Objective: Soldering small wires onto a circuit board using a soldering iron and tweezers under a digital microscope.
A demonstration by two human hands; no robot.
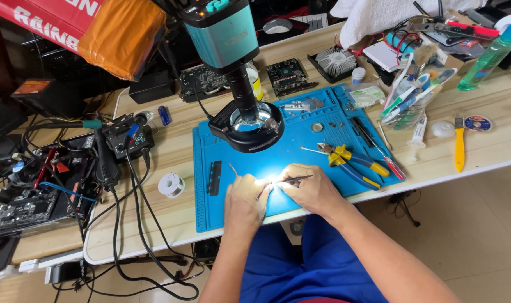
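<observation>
Both hands meet on the near edge of a blue silicone work mat (300, 146), in the bright pool of light under a teal digital microscope (221, 33) on a black ring-light stand (247, 126). The left hand (245, 202) is curled with its fingertips pinched together on something very small, lost in the glare, so what it holds cannot be told. The right hand (311, 191) is closed around a pair of thin dark metal tweezers (293, 179), whose points aim left into the lit spot where the two hands touch. The work looks to be in its middle: the fine handling at the tweezer tips is under way, and nothing near it shows a finished or set-down piece. On the mat to the right, near the right hand, lie yellow-and-blue-handled side cutters (345, 160) and a red-handled screwdriver (387, 163), close enough to be knocked by the wrist. A small black strip-shaped part (213, 178) lies on the mat left of the left hand, and a spool of solder wire (171, 184) rests on the pale wooden bench (491, 151) beyond the mat's edge. Black cables (126, 224) trail off the bench at the left, well apart from the hands.
</observation>
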